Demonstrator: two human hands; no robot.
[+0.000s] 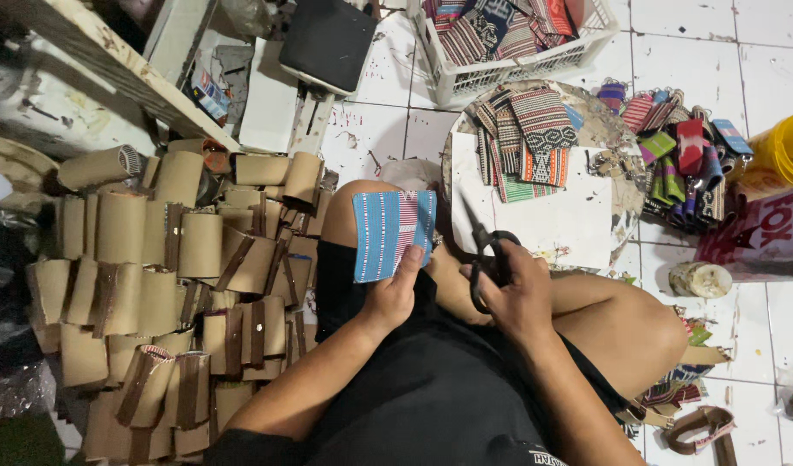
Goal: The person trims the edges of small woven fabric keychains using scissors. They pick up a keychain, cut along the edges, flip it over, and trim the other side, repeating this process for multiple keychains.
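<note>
now the left hand holds a blue striped cloth piece, the right hand grips black scissors. sharp tips near the bare knee could poke it.

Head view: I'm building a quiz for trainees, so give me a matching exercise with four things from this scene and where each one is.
Things:
1. striped blue fabric piece
2. black scissors
3. white plastic basket
4. brown cardboard sleeves

Places:
A. piled on the floor on the person's left
B. at the top of the view, holding woven cloth
C. in the left hand
D. in the right hand

Pairs: 1-C, 2-D, 3-B, 4-A
</note>
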